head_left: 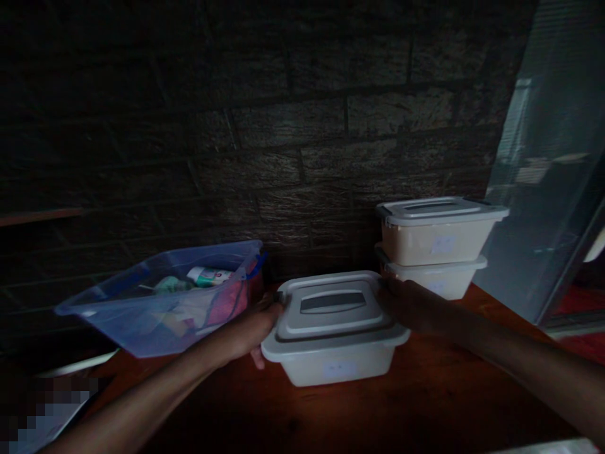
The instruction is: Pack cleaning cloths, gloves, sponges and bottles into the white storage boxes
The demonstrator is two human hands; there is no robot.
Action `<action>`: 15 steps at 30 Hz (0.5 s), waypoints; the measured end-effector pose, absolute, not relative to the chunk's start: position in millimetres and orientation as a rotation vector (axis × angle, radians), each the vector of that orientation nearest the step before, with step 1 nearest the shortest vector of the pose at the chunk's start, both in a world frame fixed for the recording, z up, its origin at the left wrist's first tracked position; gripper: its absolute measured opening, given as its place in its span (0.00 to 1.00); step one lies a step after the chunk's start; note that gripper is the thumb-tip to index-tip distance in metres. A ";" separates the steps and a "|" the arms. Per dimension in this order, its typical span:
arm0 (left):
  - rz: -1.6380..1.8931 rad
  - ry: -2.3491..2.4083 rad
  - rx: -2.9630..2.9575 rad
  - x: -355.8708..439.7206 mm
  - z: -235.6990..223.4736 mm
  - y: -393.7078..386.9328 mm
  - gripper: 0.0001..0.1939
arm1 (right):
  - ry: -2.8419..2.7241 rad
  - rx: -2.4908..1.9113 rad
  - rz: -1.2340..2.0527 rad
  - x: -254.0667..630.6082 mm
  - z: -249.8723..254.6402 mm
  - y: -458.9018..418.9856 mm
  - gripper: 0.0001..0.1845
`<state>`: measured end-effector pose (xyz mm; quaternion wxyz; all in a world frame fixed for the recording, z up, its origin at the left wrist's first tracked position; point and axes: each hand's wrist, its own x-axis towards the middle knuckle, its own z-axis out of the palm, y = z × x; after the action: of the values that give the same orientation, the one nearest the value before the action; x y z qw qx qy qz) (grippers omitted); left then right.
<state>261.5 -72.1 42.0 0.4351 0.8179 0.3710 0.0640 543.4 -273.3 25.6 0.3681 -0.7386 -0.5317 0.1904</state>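
A white lidded storage box point(331, 340) with a grey handle set into its lid sits on a reddish-brown wooden surface point(425, 403). My left hand point(255, 331) grips the box's left end, fingers wrapped round the rim. My right hand point(406, 306) holds the box's right end at lid height. The scene is dim and the fingertips are partly hidden behind the box.
Two more white lidded boxes point(437, 243) are stacked just behind at the right, against a dark brick-patterned wall point(302, 126). A clear blue bin point(170, 296) with cloths and a small bottle stands tilted at the left. A glass panel point(553, 189) leans at far right.
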 end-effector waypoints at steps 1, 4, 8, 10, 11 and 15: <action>0.150 0.908 1.961 260.3 39.6 -69.7 0.28 | -1.342 -1.905 0.529 544.8 26.6 -274.2 0.13; 0.218 0.828 1.750 259.0 29.8 -61.9 0.27 | -1.253 -1.946 0.685 551.1 26.8 -272.8 0.23; 0.198 0.684 1.534 256.1 17.4 -56.4 0.28 | -1.107 -1.823 0.770 558.0 15.4 -267.1 0.23; 0.126 0.652 1.475 251.5 15.4 -56.0 0.28 | -1.049 -1.673 0.807 558.3 6.1 -267.7 0.22; 0.102 0.644 1.441 248.7 15.8 -55.8 0.27 | -1.005 -1.617 0.853 557.8 1.8 -269.1 0.22; 0.000 0.621 1.277 240.5 25.2 -52.6 0.23 | -0.860 -1.526 1.004 553.0 -7.0 -276.6 0.25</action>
<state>240.5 -52.6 25.2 0.7585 0.5860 0.2850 0.0002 553.0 -276.6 -7.0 0.5322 -0.6399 -0.3608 0.4209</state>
